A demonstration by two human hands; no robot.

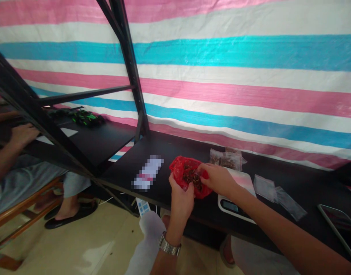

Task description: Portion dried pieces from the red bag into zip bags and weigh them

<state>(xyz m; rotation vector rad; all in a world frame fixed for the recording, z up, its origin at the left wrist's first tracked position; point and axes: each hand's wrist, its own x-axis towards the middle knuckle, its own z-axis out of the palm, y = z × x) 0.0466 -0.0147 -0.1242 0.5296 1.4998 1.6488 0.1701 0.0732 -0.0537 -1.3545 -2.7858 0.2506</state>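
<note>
A red plastic bag (pixel 179 168) sits open over the black table, full of small brown pieces (pixel 189 175) whose kind I cannot make out. My left hand (pixel 182 193) grips the bag's near side, thumb over the rim. At the bag's right side, my right hand (pixel 214 177) has its fingers bent down into the opening among the pieces; whatever is between the fingertips is hidden. Under my right wrist lies a white digital scale (pixel 241 179) with a small display. Filled clear bags (pixel 225 158) rest behind the scale.
Flat clear zip bags (pixel 265 188) lie right of the scale, with a phone (pixel 340 225) farther right. A blurred-out paper (pixel 148 173) is to the left. Black frame posts (pixel 132 68) divide this table from another, where a person's hand (pixel 25 133) and a green-black model car (pixel 86 117) show.
</note>
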